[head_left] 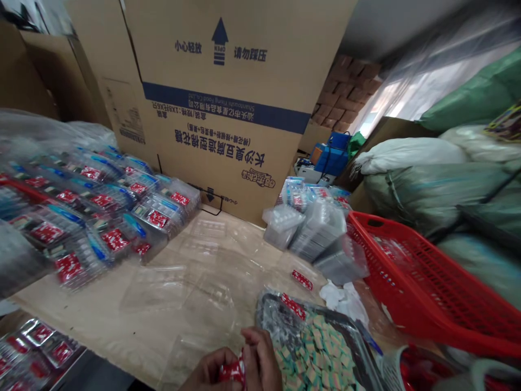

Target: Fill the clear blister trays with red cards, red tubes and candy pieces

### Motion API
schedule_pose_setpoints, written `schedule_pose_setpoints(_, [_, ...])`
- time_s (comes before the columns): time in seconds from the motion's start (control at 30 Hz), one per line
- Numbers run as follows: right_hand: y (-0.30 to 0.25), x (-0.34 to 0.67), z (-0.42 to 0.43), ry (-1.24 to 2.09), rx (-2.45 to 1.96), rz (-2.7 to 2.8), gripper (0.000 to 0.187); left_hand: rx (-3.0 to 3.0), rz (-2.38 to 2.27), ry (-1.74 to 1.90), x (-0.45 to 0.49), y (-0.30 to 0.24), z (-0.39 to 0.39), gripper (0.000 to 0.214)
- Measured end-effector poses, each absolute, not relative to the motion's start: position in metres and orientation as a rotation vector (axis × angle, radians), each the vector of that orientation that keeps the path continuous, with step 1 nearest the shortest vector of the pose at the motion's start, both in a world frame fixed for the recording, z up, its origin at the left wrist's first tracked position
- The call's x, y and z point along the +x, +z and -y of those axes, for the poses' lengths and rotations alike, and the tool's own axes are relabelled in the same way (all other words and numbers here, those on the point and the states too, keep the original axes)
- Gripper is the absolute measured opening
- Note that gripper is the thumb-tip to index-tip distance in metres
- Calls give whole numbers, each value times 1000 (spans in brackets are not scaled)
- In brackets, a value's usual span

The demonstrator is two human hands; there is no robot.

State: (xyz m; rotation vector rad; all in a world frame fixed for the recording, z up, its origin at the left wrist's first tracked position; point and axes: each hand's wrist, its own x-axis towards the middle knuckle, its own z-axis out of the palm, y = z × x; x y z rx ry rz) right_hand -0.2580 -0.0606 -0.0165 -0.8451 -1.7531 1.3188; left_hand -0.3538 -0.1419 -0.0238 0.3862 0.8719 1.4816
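At the bottom edge both my hands meet over the work surface. My left hand (205, 372) and my right hand (264, 361) are closed together on a small red-and-white packet (233, 372). Just to the right lies a dark tray (271, 312) filled with several small green and tan square pieces. Two more red packets, one (302, 279) on the table and one (293, 306) on the tray's rim, lie beyond my hands. Empty clear plastic blister shells (163, 285) are spread on the tan table in front of me.
Filled blister packs with red labels and blue items (101, 212) are piled at left. Stacked clear trays in bags (313, 225) stand behind the tray. A red plastic basket (411, 277) sits right, sacks (439, 184) beyond it. A large printed cardboard box (228, 98) stands behind the table.
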Motion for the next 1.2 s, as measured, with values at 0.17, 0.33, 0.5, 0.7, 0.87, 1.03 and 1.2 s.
schedule_pose_setpoints(0.17, [-15,-246,41,1646,-901,1785,44,391,-1165,1580,-367,-11,145,42])
schedule_pose_setpoints(0.33, [5,-245,-3,1404,-902,1895,35,373,-1502,1577,-390,-1,146,43])
schedule_pose_setpoints(0.5, [21,-264,-33,1254,-641,2253,26,429,-1521,1475,-398,-3,146,51])
schedule_pose_setpoints(0.7, [21,-284,-41,1200,-539,2389,19,569,-1533,1421,-407,5,148,52])
schedule_pose_setpoints(0.87, [12,-288,-47,1312,-499,2238,19,568,-1604,1438,-421,11,149,61])
schedule_pose_setpoints(1.03, [10,-293,-57,1229,-697,1912,23,663,-1744,1375,-430,18,151,43])
schedule_pose_setpoints(1.2, [9,-317,-68,1266,-864,1787,38,787,-1753,1406,-428,16,151,32])
